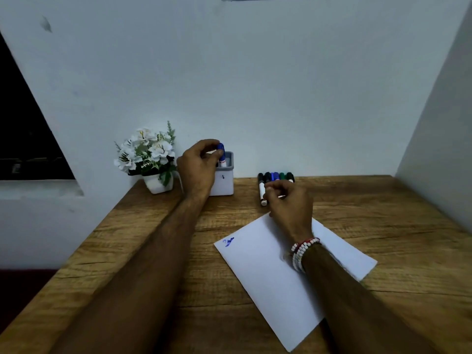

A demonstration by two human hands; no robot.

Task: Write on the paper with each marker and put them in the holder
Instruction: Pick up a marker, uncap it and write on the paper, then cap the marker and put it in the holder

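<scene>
My left hand [198,167] pinches a blue-capped marker [221,154] by its top, its lower end inside the white square holder [224,185] at the back of the desk. Right of the holder, a row of several markers [274,177] with black, blue and green caps lies by the wall. My right hand [290,203] rests curled over this row, fingers on one of the markers; which one it grips is hidden. A white sheet of paper [268,277] lies slanted in front, with a small blue scribble [228,242] near its left corner.
A white pot of artificial white flowers [148,159] stands left of the holder. The wooden desk [383,226] meets a pale wall at the back and a side panel at the right. The desk's left edge drops off beside my left forearm.
</scene>
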